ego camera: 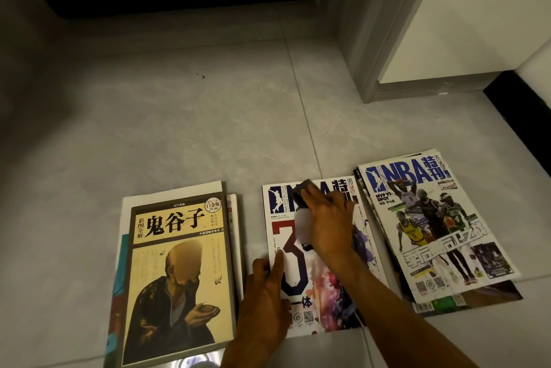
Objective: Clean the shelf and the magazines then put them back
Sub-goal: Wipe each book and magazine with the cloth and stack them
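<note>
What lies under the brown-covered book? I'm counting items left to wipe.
Under the brown-covered book lie white pages and a teal-edged cover; how many items, the book hides.

On the floor [179, 117] we see three groups in a row: a book [176, 275] atop a stack at left, a magazine [325, 266] in the middle, a magazine pile [432, 224] at right. A door frame [384, 39] stands behind the pile.
</note>
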Motion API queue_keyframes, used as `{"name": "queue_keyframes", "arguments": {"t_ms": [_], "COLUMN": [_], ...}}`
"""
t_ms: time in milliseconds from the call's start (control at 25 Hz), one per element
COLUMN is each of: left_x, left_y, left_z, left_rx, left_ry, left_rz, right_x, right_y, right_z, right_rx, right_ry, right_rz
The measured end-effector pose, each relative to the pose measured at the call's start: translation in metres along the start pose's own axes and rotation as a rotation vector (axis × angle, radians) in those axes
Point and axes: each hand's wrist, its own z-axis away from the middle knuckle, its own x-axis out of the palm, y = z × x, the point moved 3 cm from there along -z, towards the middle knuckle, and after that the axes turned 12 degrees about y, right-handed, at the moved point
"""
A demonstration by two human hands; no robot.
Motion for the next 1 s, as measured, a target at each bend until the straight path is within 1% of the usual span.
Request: {"name": "queue_keyframes", "arguments": {"t_ms": [80, 120, 200, 240, 280, 320, 360, 440, 480, 560, 640, 720, 800, 880, 920, 1000], "left_x": [0.0, 0.001, 0.003, 0.004, 0.004, 0.003, 0.002, 0.0, 0.0, 0.0, -0.002, -0.004, -0.003, -0.002, -0.002, -0.003], "left_y": [0.001, 0.0, -0.003, -0.004, -0.004, -0.004, -0.005, -0.004, -0.002, 0.0, -0.001, -0.004, -0.003, -0.004, -0.004, -0.004], "left_z": [0.0, 0.0, 0.001, 0.002, 0.002, 0.002, 0.003, 0.004, 0.006, 0.01, 0.012, 0.009, 0.007, 0.007, 0.009, 0.01], "left_rx": [-0.014, -0.029, -0.054, -0.052, -0.052, -0.06, -0.07, -0.085, -0.102, -0.122, -0.136, -0.157, -0.166, -0.208, -0.218, -0.209], "left_ry": [0.024, 0.031, 0.032, 0.027, 0.028, 0.037, 0.049, 0.055, 0.037, 0.008, 0.014, 0.053, 0.068, 0.05, 0.04, 0.028], "left_rz": [0.018, 0.032, 0.075, 0.084, 0.09, 0.097, 0.105, 0.121, 0.142, 0.189, 0.157, 0.13, 0.12, 0.145, 0.148, 0.144], "right_x": [-0.005, -0.006, -0.01, -0.013, -0.016, -0.017, -0.014, -0.012, -0.009, -0.003, -0.004, -0.011, -0.016, -0.018, -0.019, -0.019], "right_y": [-0.005, -0.001, 0.004, 0.008, 0.013, 0.015, 0.013, -0.003, -0.015, -0.036, -0.041, -0.033, -0.018, -0.009, -0.011, -0.023], "right_z": [0.025, 0.047, 0.094, 0.106, 0.105, 0.092, 0.072, 0.025, 0.005, -0.012, -0.003, 0.027, 0.07, 0.093, 0.089, 0.059], "right_rx": [-0.061, -0.133, -0.344, -0.442, -0.508, -0.529, -0.491, -0.279, -0.199, -0.112, -0.078, -0.142, -0.291, -0.429, -0.463, -0.45], "right_ry": [-0.021, -0.022, -0.058, -0.036, -0.017, 0.005, 0.018, 0.043, 0.02, -0.026, -0.02, -0.014, -0.017, 0.007, 0.022, 0.03], "right_rz": [-0.073, -0.097, -0.111, -0.107, -0.114, -0.101, -0.075, -0.006, 0.022, 0.032, -0.037, -0.132, -0.211, -0.238, -0.252, -0.209]}}
